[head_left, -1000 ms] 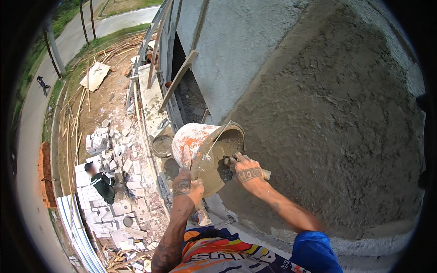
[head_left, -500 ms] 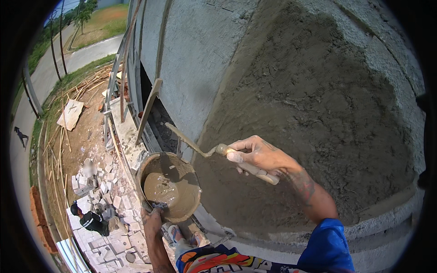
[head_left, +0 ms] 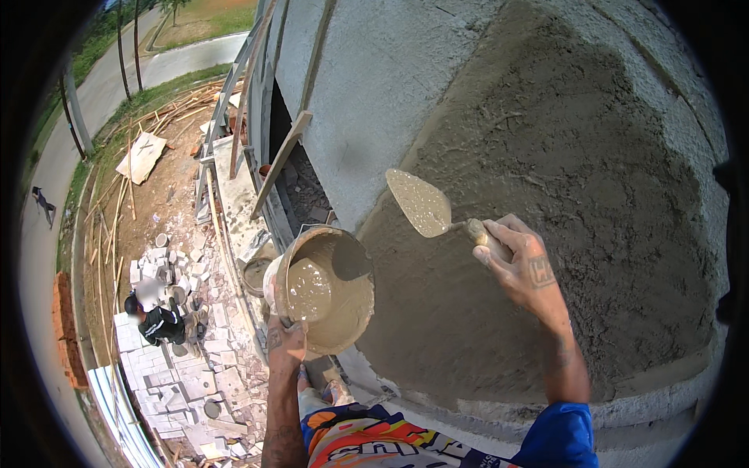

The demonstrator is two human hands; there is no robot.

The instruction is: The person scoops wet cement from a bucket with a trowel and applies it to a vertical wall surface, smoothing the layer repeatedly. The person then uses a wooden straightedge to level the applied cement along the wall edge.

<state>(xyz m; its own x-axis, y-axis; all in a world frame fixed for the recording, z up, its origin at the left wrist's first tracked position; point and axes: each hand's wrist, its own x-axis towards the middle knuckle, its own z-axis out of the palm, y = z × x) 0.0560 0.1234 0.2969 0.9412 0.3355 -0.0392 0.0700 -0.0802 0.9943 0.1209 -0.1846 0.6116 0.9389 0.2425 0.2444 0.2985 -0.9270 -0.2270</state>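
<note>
Turned from edge-on half a second ago, the trowel's blade (head_left: 421, 204) now shows its broad face, coated in wet grey mortar with pale glints, and the right hand (head_left: 521, 257) has risen in the view with it. That hand is closed around the handle, the blade reaching out to its left and slightly up, in front of the wall (head_left: 374, 86), where a darker patch of plaster (head_left: 569, 203) spreads. Whether the blade touches the surface, I cannot tell. Below and left of the blade, well apart from the right hand, the bucket (head_left: 272, 285) tilts its mouth into view, mortar (head_left: 310, 290) inside; the left hand (head_left: 289, 342) grips its near edge.
</note>
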